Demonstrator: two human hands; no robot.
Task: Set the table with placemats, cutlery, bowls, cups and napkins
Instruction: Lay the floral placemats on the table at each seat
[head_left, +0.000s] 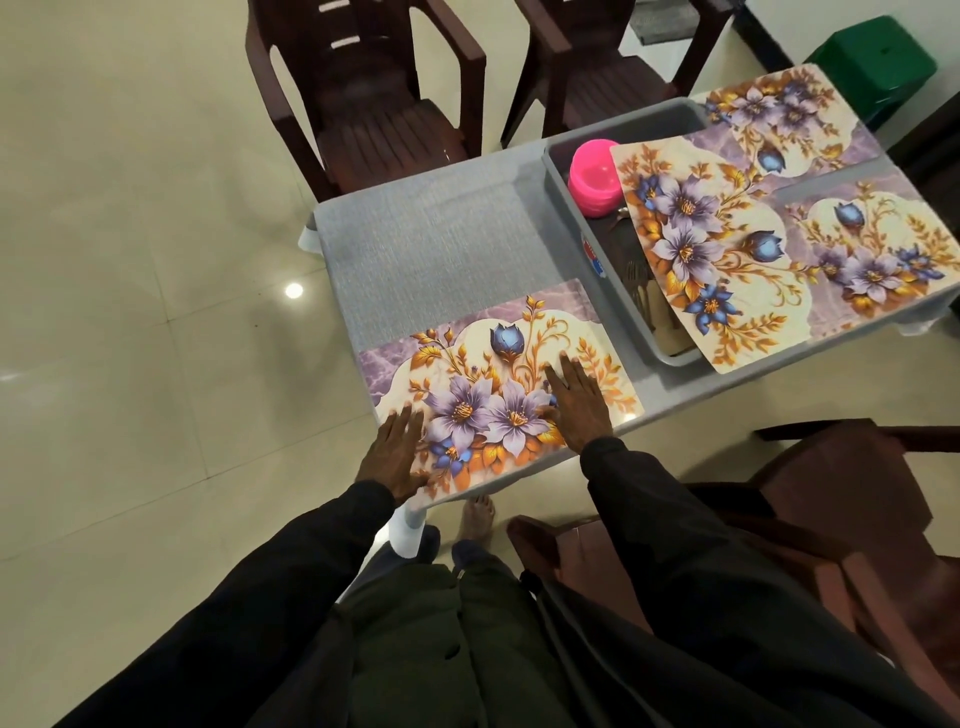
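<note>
- The left grip (400, 449) is lying flat with its fingers straight, pressing on the left end of the near placemat (498, 374) and holding nothing.
- The right grip (576, 405) is doing the same on the mat's right half: palm down, fingers spread, nothing clasped.
- That mat is lying flat at the near left corner of the grey desk (431, 234), its long edge running along the desk's near edge.
- The grey tub (623, 124) is sitting mid-desk, carrying a stack of pink bowls (595, 179) and some cutlery (631, 270), partly hidden.
- A tilted placemat (696, 249) is leaning across the tub's right side, covering part of what is inside.
- The far placemat (789, 114) and the right placemat (878, 254) are lying flat beyond the tub.
- Two brown chairs (363, 104) are standing at the far side, with a green stool (878, 62) sitting off in the corner.
</note>
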